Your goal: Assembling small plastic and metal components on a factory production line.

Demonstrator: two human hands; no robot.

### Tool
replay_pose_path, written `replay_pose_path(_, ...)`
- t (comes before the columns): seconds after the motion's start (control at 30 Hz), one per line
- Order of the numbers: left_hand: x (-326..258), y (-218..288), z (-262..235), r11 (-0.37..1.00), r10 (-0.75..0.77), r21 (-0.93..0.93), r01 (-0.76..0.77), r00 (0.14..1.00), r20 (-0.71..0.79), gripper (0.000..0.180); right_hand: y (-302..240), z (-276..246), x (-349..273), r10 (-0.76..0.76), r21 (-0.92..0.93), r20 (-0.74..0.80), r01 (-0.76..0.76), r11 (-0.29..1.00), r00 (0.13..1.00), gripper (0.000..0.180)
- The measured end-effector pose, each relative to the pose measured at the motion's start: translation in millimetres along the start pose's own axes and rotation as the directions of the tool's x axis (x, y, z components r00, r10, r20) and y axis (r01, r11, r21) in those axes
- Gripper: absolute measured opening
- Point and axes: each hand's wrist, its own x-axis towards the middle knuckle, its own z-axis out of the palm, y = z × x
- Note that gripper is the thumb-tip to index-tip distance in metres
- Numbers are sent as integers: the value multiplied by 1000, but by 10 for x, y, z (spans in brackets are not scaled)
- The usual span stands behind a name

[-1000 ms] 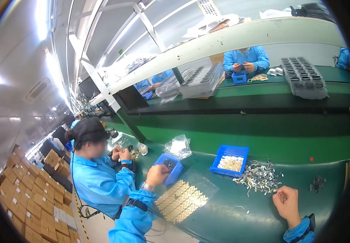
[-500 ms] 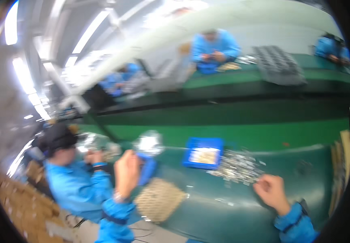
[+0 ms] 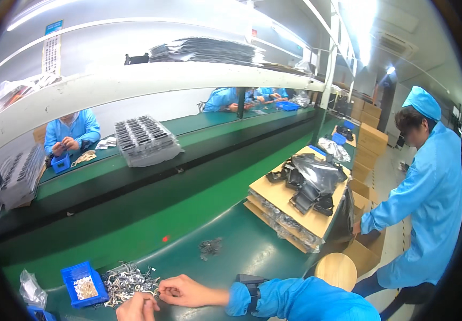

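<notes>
Parts [image 3: 128,281] lie heaped on your counter [image 3: 252,262], beside the blue tray [image 3: 71,274]; at their near edge, your left hand [image 3: 136,308] and right hand [image 3: 185,291] pinch narrowly, each grip's contents too hidden to tell.

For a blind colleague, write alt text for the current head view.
Left hand and right hand close together beside a pile of small parts on a green table. A blue tray of pale pieces sits left of the pile; a co-worker stands at right.

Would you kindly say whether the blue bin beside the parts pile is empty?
Not empty: the blue bin holds small whitish parts.
</notes>
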Motion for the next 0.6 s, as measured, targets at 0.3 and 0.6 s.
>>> replay_pose_path(0.3,-120,-787,299,976,-147,-175,129,985,-92,34,-32,-45,35,72,-18,24,-72,997,997,14)
replay_pose_path(0.6,-164,-822,332,986,-61,-162,40,990,-124,26,-22,-23,34,64,-27,28,-63,998,998,15)
